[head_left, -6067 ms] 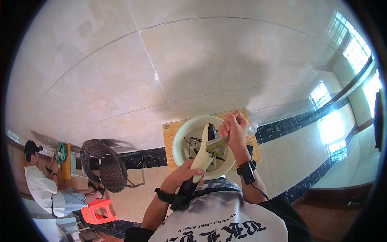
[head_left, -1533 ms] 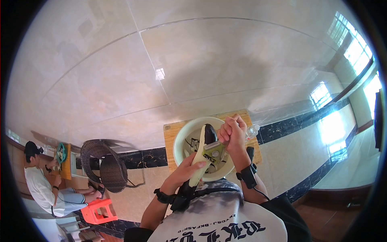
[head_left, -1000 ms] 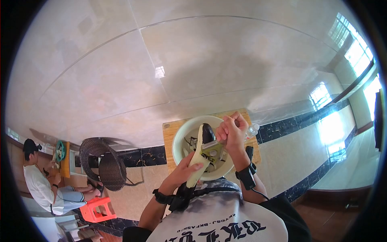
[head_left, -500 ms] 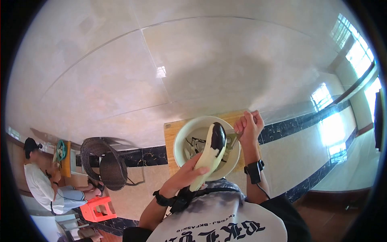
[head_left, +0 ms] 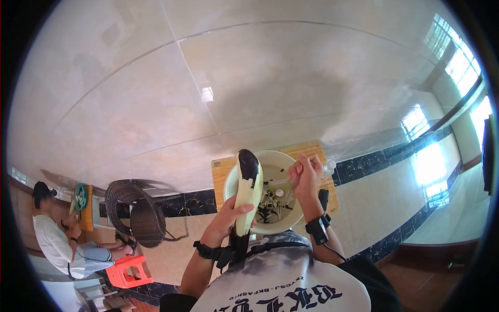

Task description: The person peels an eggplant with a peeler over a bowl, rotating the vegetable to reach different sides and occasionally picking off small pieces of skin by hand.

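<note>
A long eggplant [head_left: 250, 192] stands tilted upright in my left hand [head_left: 227, 214], whose fingers and thumb wrap round its lower half. Most of its skin is peeled away to pale flesh, with dark purple skin at the top tip and the bottom end. My right hand [head_left: 306, 174] is closed above the right rim of a white basin [head_left: 297, 214]. Whatever it holds is hidden by the fingers. Dark peel strips [head_left: 267, 210] lie inside the basin, below and right of the eggplant.
The basin stands on a wooden table [head_left: 221, 171] against a tiled wall. Clear plastic or glass [head_left: 329, 167] shows beside my right hand. To the left are a wicker chair [head_left: 147, 223], a red stool [head_left: 127, 271] and a seated person [head_left: 57, 234] at another small table.
My left hand has moved left with the eggplant, now more upright, uncovering more of the basin. My right hand has moved left and down, over the basin's right rim.
</note>
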A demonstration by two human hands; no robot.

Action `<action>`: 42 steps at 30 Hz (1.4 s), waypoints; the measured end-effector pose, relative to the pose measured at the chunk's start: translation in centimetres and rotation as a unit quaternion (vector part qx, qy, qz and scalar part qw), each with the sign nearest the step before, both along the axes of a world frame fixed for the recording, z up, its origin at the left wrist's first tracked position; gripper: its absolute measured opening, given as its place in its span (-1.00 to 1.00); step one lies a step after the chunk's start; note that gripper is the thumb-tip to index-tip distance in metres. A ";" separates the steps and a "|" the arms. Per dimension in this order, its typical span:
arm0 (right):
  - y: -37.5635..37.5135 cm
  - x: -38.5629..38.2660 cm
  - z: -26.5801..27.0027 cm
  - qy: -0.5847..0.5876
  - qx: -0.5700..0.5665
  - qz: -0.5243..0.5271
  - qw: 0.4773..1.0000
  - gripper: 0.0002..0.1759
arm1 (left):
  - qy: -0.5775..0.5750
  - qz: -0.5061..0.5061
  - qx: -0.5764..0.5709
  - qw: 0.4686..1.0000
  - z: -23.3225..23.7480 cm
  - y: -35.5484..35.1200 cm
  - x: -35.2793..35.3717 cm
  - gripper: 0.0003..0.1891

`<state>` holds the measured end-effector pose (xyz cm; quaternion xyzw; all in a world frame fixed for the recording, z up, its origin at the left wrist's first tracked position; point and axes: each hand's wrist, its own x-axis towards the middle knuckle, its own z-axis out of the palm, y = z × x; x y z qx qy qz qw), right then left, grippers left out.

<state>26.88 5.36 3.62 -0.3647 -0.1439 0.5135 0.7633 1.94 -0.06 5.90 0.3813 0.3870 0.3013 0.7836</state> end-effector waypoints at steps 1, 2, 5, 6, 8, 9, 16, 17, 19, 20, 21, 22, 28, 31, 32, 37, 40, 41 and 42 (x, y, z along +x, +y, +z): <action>0.0 -0.5 0.2 -0.014 -0.004 0.005 1.000 -0.71 | -0.015 0.001 -0.002 1.000 0.3 0.1 0.1 -0.40; -0.1 -0.9 0.6 -0.028 -0.007 0.010 1.000 -0.71 | -0.031 0.001 -0.004 1.000 0.5 0.2 0.2 -0.39; -0.1 -2.2 0.8 -0.091 0.002 0.009 0.996 -0.70 | -0.062 -0.006 -0.028 0.998 0.6 0.3 0.5 -0.44; -0.1 -2.5 0.9 -0.117 0.009 0.007 0.993 -0.70 | -0.070 -0.009 -0.040 0.997 0.6 0.4 0.6 -0.47; -0.2 -3.0 1.3 -0.154 0.013 0.000 0.988 -0.69 | -0.073 -0.013 -0.048 0.996 -0.4 0.3 0.7 -0.47; -0.3 -3.2 1.5 -0.172 0.014 -0.004 0.985 -0.69 | -0.075 -0.014 -0.053 0.996 -0.7 0.3 0.7 -0.47; -0.6 -3.9 2.1 -0.177 0.014 0.000 0.984 -0.69 | -0.041 -0.003 -0.044 0.998 -0.6 0.3 1.1 -0.51; -0.6 -3.8 2.3 -0.174 0.011 0.004 0.985 -0.69 | -0.041 -0.005 -0.045 0.998 -0.7 0.4 1.0 -0.52; -0.8 -3.8 2.6 -0.169 0.008 0.008 0.986 -0.69 | -0.040 -0.006 -0.045 0.998 -0.8 0.4 0.9 -0.54; -0.8 -3.8 2.6 -0.165 0.008 0.009 0.986 -0.69 | -0.039 -0.005 -0.044 0.998 -0.8 0.3 1.0 -0.54; -0.8 -3.8 2.7 -0.162 0.009 0.010 0.987 -0.69 | -0.038 -0.004 -0.042 0.998 -0.8 0.3 0.9 -0.54; -0.8 -3.8 2.8 -0.165 0.007 0.009 0.986 -0.69 | -0.036 -0.002 -0.044 0.998 -0.8 0.3 1.0 -0.54; -1.0 -3.6 2.7 -0.188 0.002 0.002 0.982 -0.70 | -0.025 0.002 -0.046 0.999 -0.7 0.1 1.0 -0.55; -1.1 -3.6 2.7 -0.197 0.010 0.000 0.980 -0.70 | -0.021 0.001 -0.046 0.999 -0.7 -0.1 1.0 -0.55; -1.1 -3.6 2.6 -0.202 0.010 -0.001 0.979 -0.70 | -0.020 0.001 -0.048 0.999 -0.7 -0.1 1.0 -0.55; -1.2 -3.3 2.1 -0.187 0.012 -0.003 0.982 -0.70 | -0.030 -0.002 -0.044 0.999 -0.7 -0.4 0.9 -0.56; -1.3 -3.3 2.0 -0.179 0.008 -0.003 0.984 -0.70 | -0.033 0.001 -0.046 0.998 -0.7 -0.5 0.9 -0.56; -1.4 -3.4 2.1 -0.179 0.006 -0.002 0.984 -0.69 | -0.035 0.000 -0.047 0.998 -0.8 -0.5 0.9 -0.56; -1.5 -3.4 2.2 -0.179 0.003 -0.001 0.984 -0.69 | -0.038 -0.002 -0.048 0.998 -0.8 -0.5 0.9 -0.55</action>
